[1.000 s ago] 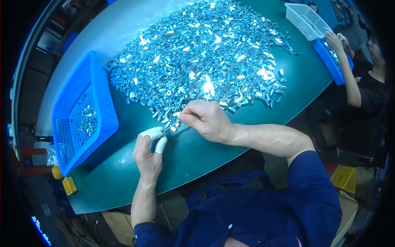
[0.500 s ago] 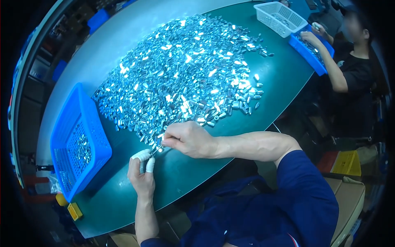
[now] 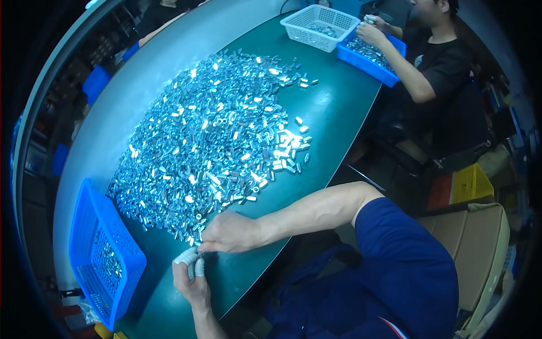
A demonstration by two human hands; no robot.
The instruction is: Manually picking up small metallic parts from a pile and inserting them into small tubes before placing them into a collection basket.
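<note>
My left hand (image 3: 192,282) is at the near edge of the metal heap, with white tape or covers on its thumb and finger. Its fingertips are closed in a pinch. My right hand (image 3: 231,233) comes in from the right, its fingers curled and their tips meeting those of the left. Whatever is between the two hands is too small and covered to make out. Just beyond them spreads a large pile of small shiny metal cylinders (image 3: 209,135), some with visible holes, lying loose on the green tabletop (image 3: 333,107).
A blue perforated basket (image 3: 138,257) with some metal parts in it stands at the left. At the far right are a white basket (image 3: 291,28) and a blue tray (image 3: 387,77), where a co-worker (image 3: 440,70) handles parts. A cardboard box (image 3: 480,237) is behind my right arm.
The view has shifted, so the heap and baskets sit differently in the picture. My hands have come closer together, fingertips now meeting. The co-worker's hands remain over the blue tray.
</note>
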